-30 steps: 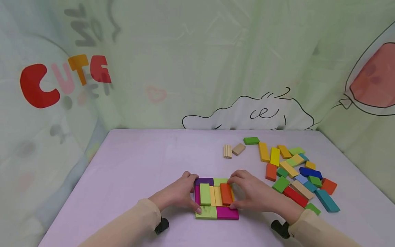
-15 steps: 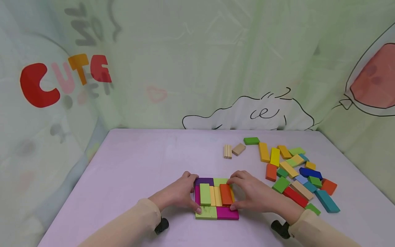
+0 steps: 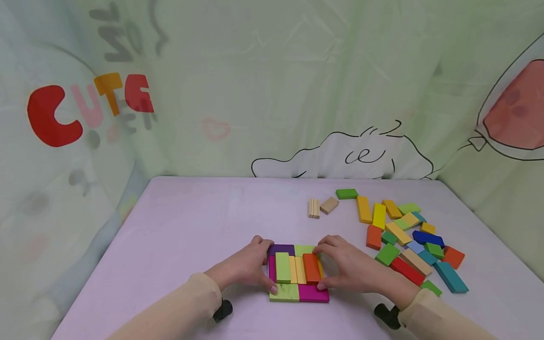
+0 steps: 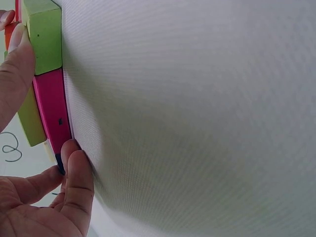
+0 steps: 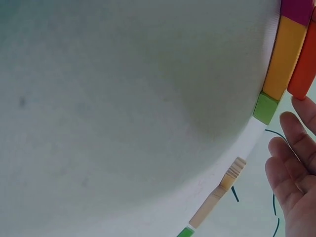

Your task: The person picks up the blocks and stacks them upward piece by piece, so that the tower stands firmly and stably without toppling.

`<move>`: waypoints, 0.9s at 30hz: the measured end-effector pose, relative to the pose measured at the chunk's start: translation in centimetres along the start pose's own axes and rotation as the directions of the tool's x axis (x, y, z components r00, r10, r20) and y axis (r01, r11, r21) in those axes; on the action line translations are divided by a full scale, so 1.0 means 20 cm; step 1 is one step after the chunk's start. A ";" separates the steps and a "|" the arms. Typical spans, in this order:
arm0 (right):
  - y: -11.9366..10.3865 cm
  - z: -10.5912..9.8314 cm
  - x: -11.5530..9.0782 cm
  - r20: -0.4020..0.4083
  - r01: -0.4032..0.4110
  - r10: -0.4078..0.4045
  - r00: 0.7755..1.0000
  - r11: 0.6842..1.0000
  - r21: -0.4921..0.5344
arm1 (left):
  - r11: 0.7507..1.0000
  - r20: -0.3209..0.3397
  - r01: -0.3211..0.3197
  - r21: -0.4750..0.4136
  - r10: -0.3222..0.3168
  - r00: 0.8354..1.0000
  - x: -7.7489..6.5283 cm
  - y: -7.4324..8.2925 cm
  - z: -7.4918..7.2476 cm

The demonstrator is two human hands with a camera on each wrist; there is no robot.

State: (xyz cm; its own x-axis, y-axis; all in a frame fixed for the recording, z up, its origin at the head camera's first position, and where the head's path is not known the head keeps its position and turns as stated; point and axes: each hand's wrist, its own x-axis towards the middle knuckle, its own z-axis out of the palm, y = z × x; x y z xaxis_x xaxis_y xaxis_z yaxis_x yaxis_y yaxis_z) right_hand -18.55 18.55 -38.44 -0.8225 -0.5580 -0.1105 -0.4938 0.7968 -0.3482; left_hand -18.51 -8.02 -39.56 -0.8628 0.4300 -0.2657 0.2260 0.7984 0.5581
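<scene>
Wooden blocks lie in a flat rectangle before me. My left hand point(image 3: 244, 265) holds its left side, thumb on the front light green block point(image 3: 284, 293) and fingers at the back purple block point(image 3: 282, 250). Between them runs a magenta block point(image 4: 53, 106), facing out in the left wrist view. My right hand point(image 3: 354, 264) pinches an orange block point(image 3: 311, 269) at its two ends, on top of the layer. Another light green block point(image 3: 282, 267) lies on top at the left. A yellow block point(image 5: 285, 57) forms the right side; a magenta block point(image 3: 313, 293) lies front right.
Many loose coloured blocks spread over the right of the table point(image 3: 191, 212), among them a red block point(image 3: 406, 270) near my right forearm. Two plain wooden blocks point(image 3: 314, 208) and a green block point(image 3: 346, 194) lie farther back. A printed curtain point(image 3: 238, 85) hangs behind the table.
</scene>
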 end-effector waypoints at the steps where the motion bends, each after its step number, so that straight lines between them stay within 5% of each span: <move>1: 0.00 0.00 0.00 -0.001 -0.003 0.003 1.000 1.000 0.000 | 1.000 -0.001 -0.001 0.002 0.001 1.000 0.00 0.00 0.00; 8: 0.00 -0.03 -0.02 -0.008 -0.043 0.043 0.999 0.999 0.031 | 1.000 -0.005 -0.006 0.002 0.006 1.000 0.00 0.00 -0.01; 14: 0.11 -0.10 -0.02 -0.101 -0.089 0.093 0.991 0.995 0.043 | 1.000 -0.010 -0.010 0.002 0.010 1.000 -0.01 0.00 -0.02; 20: 0.37 -0.18 0.07 -0.171 -0.259 0.236 0.957 0.958 -0.122 | 1.000 -0.009 -0.010 -0.012 0.010 1.000 0.00 -0.01 -0.01; 27: 0.54 -0.22 0.12 -0.073 -0.359 0.352 0.933 0.900 -0.249 | 1.000 -0.002 -0.007 -0.013 0.007 1.000 0.00 -0.02 0.00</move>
State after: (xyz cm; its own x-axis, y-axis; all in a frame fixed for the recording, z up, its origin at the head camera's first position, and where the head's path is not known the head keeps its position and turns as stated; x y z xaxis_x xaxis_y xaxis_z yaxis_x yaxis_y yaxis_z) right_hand -27.11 26.78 -38.26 -0.9618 -0.2235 -0.1579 -0.2197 0.9747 -0.0417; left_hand -18.58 -8.25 -39.84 -0.8622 0.4344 -0.2606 0.2256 0.7899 0.5702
